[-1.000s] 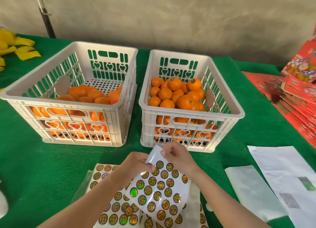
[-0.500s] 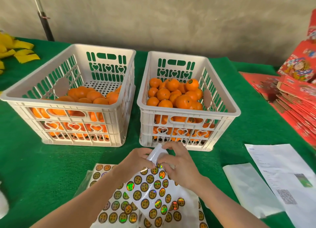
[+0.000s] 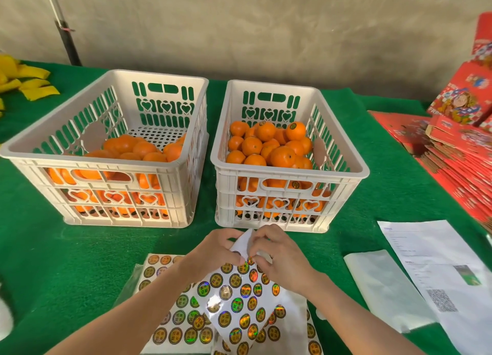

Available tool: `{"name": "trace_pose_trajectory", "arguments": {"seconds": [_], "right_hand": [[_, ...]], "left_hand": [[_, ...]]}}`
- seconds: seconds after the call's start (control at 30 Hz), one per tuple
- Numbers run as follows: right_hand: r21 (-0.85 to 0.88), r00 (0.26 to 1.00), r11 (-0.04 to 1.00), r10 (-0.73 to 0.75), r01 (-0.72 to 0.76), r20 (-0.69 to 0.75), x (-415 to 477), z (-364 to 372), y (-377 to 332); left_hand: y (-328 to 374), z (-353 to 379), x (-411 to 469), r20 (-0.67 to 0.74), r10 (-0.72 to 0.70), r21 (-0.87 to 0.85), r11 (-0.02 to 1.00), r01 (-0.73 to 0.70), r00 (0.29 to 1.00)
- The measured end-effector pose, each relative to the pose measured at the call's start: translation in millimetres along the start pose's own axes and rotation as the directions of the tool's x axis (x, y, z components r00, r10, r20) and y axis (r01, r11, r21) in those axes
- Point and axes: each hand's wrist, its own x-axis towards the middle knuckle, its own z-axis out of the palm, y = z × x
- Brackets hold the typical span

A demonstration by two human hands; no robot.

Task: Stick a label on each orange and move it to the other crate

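Observation:
Two white slatted crates stand side by side on the green cloth. The left crate (image 3: 186, 109) holds a low layer of plain oranges (image 3: 145, 149). The right crate (image 3: 343, 152) holds a heap of oranges (image 3: 282, 156), some with round labels on them. In front of the crates, my left hand (image 3: 215, 250) grips the top of a curled sheet of round holographic labels (image 3: 237, 296). My right hand (image 3: 279, 256) pinches at the same sheet's upper part with curled fingertips. More label sheets (image 3: 170, 333) lie flat beneath it.
White printed papers (image 3: 436, 264) and a clear plastic sleeve (image 3: 380, 282) lie at the right front. Red flattened cartons (image 3: 458, 157) are stacked along the right edge. Yellow items (image 3: 24, 80) sit at the far left. A dark pole (image 3: 66, 37) leans on the grey wall.
Both hands have closed in on the top of the label sheet, and it has bent over further. My right fingertips have moved down onto its upper labels.

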Motion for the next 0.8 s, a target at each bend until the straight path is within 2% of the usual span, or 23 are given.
{"name": "trace_pose_trajectory", "arguments": {"seconds": [0.1,0.27,0.33,0.43,0.5,0.6,0.67,0.73,0.8], "right_hand": [[0.061,0.999,0.997,0.049,-0.049,0.001,-0.4,-2.8,-0.4],[0.272,0.969,0.938,0.239,-0.214,-0.061,1.9,-9.1,-1.4],[0.312,0.96,0.924,0.263,-0.223,-0.092,4.3,-10.6,-4.6],[0.333,0.954,0.925,0.248,-0.181,-0.169,12.3,-14.0,-14.6],[0.31,0.954,0.947,0.164,-0.081,-0.252,23.0,-19.2,-24.4],[0.233,0.923,0.97,0.021,0.075,-0.383,48.0,-27.2,-44.9],[0.17,0.872,0.972,-0.062,0.163,-0.485,70.2,-28.9,-58.6],[0.128,0.809,0.954,-0.154,0.271,-0.567,97.8,-26.4,-70.9],[0.116,0.77,0.938,-0.193,0.327,-0.608,131.3,-19.9,-80.5]], "left_hand": [[-1.0,1.4,0.2,-0.008,0.001,0.009,1.0,-0.001,1.0],[-11.0,2.7,6.6,-0.015,-0.014,0.061,0.998,0.015,1.0],[-17.3,6.4,10.1,-0.011,-0.02,0.098,0.995,0.021,1.0],[-26.0,14.9,11.8,0.02,0.026,0.331,0.943,-0.031,0.999],[-28.0,16.6,9.1,-0.035,0.121,0.471,0.878,-0.09,0.992],[-9.6,-3.2,-3.0,-0.2,0.351,0.468,0.855,-0.225,0.915],[10.9,-28.5,-12.3,-0.333,0.481,0.434,0.842,-0.321,0.811],[32.0,-58.7,-21.1,-0.451,0.533,0.384,0.84,-0.383,0.716],[48.4,-88.1,-25.7,-0.525,0.512,0.29,0.858,-0.423,0.68]]}}
